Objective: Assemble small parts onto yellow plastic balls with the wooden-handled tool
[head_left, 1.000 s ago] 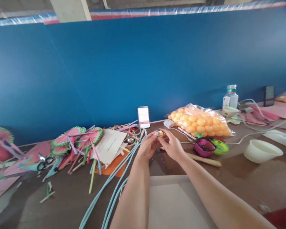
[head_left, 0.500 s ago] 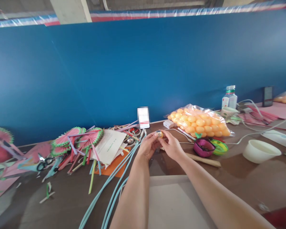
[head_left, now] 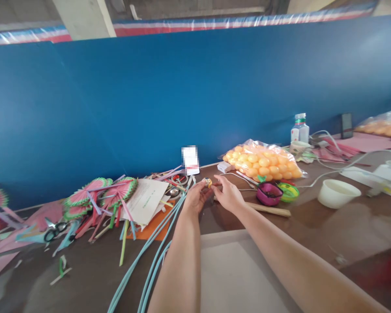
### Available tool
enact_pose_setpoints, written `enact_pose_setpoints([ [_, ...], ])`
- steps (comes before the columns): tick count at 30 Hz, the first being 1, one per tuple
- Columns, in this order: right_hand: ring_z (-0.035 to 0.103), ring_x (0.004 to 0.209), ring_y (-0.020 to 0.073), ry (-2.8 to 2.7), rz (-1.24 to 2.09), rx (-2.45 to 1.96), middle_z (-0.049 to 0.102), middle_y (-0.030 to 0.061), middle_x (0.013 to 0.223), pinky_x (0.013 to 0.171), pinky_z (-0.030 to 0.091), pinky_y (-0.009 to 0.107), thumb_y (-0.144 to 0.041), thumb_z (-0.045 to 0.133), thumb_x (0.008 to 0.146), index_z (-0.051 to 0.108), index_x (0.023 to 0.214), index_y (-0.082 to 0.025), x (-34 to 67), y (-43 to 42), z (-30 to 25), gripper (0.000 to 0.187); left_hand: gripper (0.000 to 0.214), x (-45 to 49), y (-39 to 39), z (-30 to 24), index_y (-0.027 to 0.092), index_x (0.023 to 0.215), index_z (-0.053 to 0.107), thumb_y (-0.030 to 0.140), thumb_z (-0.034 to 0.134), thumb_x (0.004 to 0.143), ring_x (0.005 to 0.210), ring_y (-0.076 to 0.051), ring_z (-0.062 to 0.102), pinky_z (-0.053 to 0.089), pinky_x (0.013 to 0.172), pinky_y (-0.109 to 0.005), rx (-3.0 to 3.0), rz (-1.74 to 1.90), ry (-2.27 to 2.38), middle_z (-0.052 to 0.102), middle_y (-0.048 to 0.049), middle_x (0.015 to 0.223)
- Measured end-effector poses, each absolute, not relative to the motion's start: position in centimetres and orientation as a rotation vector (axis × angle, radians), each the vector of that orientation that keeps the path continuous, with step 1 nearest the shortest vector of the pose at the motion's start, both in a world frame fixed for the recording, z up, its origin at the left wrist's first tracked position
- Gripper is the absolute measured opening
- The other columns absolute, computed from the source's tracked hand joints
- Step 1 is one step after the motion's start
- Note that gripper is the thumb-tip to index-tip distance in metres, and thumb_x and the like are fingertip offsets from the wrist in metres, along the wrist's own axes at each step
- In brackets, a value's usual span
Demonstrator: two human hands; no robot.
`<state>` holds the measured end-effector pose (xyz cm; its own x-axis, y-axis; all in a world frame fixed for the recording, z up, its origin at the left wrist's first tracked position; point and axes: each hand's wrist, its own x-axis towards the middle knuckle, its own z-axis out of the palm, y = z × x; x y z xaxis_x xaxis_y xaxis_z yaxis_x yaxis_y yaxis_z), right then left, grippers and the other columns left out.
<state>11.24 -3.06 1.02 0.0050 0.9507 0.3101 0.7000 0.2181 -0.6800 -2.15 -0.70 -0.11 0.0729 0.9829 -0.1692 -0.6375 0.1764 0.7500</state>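
Note:
Both my hands meet over the brown table (head_left: 94, 265), just in front of the blue partition. My left hand (head_left: 195, 198) pinches a small orange ball with a shiny metal-looking part (head_left: 208, 181) at its fingertips. My right hand (head_left: 227, 195) is curled beside it, its fingertips touching the same small ball from the right. A wooden stick (head_left: 267, 209) lies on the table just under and right of my right hand.
A clear bag of orange balls (head_left: 263, 161) lies behind, with purple (head_left: 269, 194) and green (head_left: 288, 191) small containers, a white bowl (head_left: 338, 193), a bottle (head_left: 299, 129) and cables. Left: pink-green paper fans (head_left: 99, 195), scissors (head_left: 54, 229), coloured strips, light-blue tubes (head_left: 156, 248), a paper sheet (head_left: 146, 200).
The view has swung to the right, so everything sits further left in the picture. My hands stay together on the small ball; the right fingers look slightly looser on it.

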Motion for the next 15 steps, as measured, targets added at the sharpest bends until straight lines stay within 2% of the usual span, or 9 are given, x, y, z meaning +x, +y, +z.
enact_pose_setpoints([
  [4,0.065,0.095,0.0198,-1.715,0.369,-1.486,0.071,0.0044,0.108,0.084,0.049,0.033,-0.028,0.054,0.086,0.059,0.121,-0.024,11.6,-3.0,2.3,0.036,0.006,-2.2,-0.5,-0.3,0.011,0.085,0.065,0.015,0.066,0.081,0.069,-0.011,0.066,0.056,0.068,-0.022,0.540,1.312,0.795,0.068,-0.0078,0.080],
  [9,0.065,0.081,0.0163,-1.707,0.320,-1.470,0.073,0.0026,0.095,0.071,0.047,0.026,-0.032,0.050,0.087,0.070,0.102,-0.024,14.5,-2.9,6.7,0.026,0.014,-2.3,-0.6,-0.2,0.012,0.089,0.065,0.018,0.071,0.078,0.068,-0.012,0.067,0.056,0.063,-0.021,0.531,1.292,0.837,0.069,-0.0075,0.078],
  [15,0.058,0.066,0.0146,-1.998,0.145,-2.009,0.070,0.0016,0.080,0.056,0.034,0.024,-0.031,0.056,0.076,0.072,0.073,-0.023,21.7,-4.3,10.2,0.018,0.013,-2.1,-0.8,0.0,0.011,0.086,0.064,0.017,0.071,0.078,0.064,-0.012,0.066,0.056,0.061,-0.021,0.499,1.298,0.861,0.069,-0.0068,0.075],
])
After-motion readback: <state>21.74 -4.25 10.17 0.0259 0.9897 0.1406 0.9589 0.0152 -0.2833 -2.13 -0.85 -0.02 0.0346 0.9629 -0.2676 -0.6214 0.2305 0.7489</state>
